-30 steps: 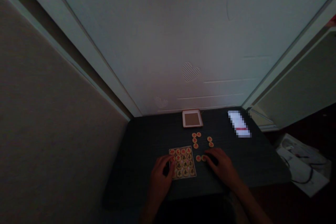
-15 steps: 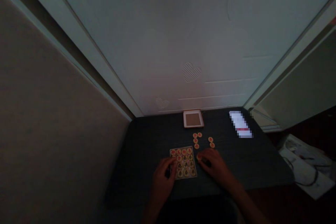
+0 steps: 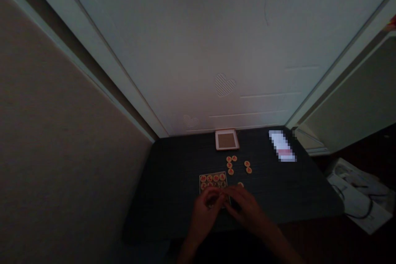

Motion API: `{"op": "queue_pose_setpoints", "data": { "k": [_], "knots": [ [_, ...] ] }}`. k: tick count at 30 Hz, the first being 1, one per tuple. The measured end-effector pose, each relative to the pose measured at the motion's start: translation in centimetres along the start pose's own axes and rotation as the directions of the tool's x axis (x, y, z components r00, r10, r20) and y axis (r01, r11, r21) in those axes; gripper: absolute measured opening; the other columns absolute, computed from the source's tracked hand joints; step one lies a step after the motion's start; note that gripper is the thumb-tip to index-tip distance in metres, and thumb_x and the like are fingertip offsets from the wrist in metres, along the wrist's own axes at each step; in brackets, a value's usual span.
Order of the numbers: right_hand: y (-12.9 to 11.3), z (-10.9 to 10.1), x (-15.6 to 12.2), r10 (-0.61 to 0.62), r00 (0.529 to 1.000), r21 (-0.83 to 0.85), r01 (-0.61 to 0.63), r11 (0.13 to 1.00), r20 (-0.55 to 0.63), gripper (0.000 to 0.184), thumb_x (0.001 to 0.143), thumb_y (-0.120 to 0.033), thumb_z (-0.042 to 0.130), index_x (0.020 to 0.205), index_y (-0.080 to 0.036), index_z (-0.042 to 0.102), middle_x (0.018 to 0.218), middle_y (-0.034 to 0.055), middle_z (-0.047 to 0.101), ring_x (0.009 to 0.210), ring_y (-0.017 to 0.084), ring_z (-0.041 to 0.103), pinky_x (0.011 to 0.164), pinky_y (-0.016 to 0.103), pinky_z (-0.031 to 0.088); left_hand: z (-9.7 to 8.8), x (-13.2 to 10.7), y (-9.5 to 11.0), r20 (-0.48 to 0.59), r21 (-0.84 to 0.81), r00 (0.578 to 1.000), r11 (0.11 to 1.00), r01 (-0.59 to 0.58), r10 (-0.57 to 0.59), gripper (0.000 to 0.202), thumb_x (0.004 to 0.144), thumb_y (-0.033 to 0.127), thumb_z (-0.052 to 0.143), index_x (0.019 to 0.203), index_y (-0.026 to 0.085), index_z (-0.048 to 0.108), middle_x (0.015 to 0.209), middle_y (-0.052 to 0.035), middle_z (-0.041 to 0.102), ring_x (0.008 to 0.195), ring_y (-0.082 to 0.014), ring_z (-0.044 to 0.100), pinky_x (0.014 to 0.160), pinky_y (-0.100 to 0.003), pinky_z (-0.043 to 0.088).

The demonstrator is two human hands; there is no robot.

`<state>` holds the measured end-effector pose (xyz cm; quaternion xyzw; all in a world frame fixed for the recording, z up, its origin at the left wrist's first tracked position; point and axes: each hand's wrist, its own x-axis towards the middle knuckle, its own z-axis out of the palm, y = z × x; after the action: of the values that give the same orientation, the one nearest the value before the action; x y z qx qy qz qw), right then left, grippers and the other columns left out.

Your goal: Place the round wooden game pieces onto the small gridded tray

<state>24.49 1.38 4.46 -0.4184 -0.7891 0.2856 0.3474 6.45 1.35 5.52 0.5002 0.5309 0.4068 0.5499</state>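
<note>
A square tray of round Chinese chess pieces, marked in red and black, lies on the dark table. Over its lower part, my left hand has its thumb and fingers curled together. Meeting it from the right, my right hand is pinched with its fingertips against the left ones. Whatever sits between the fingertips is too dark and small to make out. One loose chess piece lies just behind my right hand. The hands hide most of the tray's lower rows.
Beyond the tray lie several loose red-marked pieces, with a pair of pieces to their right. A shallow box lid rests against the white wall panel. A bright, blurred-out phone-like object is at the table's right.
My right hand has moved left to meet my left hand, which has shifted right over the tray. A loose piece now shows behind my right hand.
</note>
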Motion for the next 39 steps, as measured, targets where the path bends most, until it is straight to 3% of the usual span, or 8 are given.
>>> {"op": "queue_pose_setpoints", "data": {
  "k": [6,14,20,27,31,39],
  "knots": [
    [0.1,0.6,-0.1,0.019,0.998,0.066,-0.016,0.998,-0.058,0.036,0.096,-0.024,0.062,0.131,-0.029,0.063,0.121,0.0083,0.073,0.112,0.024,0.069,0.101,0.042,0.057,-0.5,0.0,-0.1,-0.022,-0.043,0.999,0.998,0.034,-0.035,0.028,0.086,0.047,0.071,0.092,0.019,0.071,0.092,-0.0088,0.081,0.089,-0.0264,0.078,0.080,-0.037,0.062],
    [-0.2,0.2,0.3,0.133,0.988,0.157,-0.119,0.980,-0.079,0.026,0.095,-0.030,0.066,0.120,-0.029,0.071,0.112,0.0054,0.076,0.102,0.022,0.072,0.094,0.037,0.058,-0.7,-0.3,0.4,0.043,0.011,0.999,1.000,0.020,-0.020,0.035,0.091,0.052,0.063,0.105,0.021,0.071,0.109,-0.0104,0.079,0.100,-0.0265,0.076,0.087,-0.038,0.061],
    [-0.2,0.2,0.4,0.229,0.968,0.240,-0.200,0.950,-0.103,0.024,0.093,-0.035,0.069,0.115,-0.029,0.073,0.107,0.0045,0.078,0.092,0.021,0.073,0.086,0.034,0.059,-0.8,-0.6,0.2,0.105,-0.011,0.994,1.000,0.006,-0.005,0.029,0.094,0.042,0.063,0.115,0.023,0.069,0.113,-0.0088,0.078,0.103,-0.0247,0.075,0.094,-0.039,0.058],
    [-0.5,0.1,0.2,0.320,0.947,0.341,-0.292,0.893,-0.028,0.025,0.094,-0.038,0.067,0.118,-0.030,0.073,0.114,0.0031,0.078,0.099,0.022,0.072,0.092,0.036,0.056,-0.8,-0.5,-0.2,0.081,-0.062,0.997,0.998,0.013,-0.008,0.026,0.094,0.039,0.064,0.115,0.024,0.069,0.117,-0.0081,0.078,0.107,-0.0247,0.074,0.096,-0.038,0.058],
    [-0.7,0.0,0.3,0.345,0.938,0.362,-0.313,0.878,-0.025,0.025,0.094,-0.040,0.068,0.116,-0.030,0.074,0.114,0.0032,0.078,0.103,0.024,0.072,0.096,0.039,0.055,-0.9,-0.6,0.2,0.073,-0.017,0.997,1.000,-0.011,0.012,0.025,0.094,0.039,0.065,0.114,0.024,0.070,0.117,-0.0083,0.078,0.106,-0.0254,0.075,0.097,-0.039,0.058],
    [-1.1,0.1,0.4,0.385,0.921,0.390,-0.336,0.857,-0.054,0.028,0.092,-0.043,0.067,0.114,-0.027,0.075,0.110,0.0051,0.079,0.096,0.023,0.073,0.089,0.037,0.058,-0.9,-0.7,0.3,0.042,0.114,0.997,0.991,-0.073,0.069,0.027,0.094,0.039,0.064,0.116,0.025,0.070,0.121,-0.0089,0.076,0.108,-0.0251,0.074,0.097,-0.038,0.057]
  ]
}}
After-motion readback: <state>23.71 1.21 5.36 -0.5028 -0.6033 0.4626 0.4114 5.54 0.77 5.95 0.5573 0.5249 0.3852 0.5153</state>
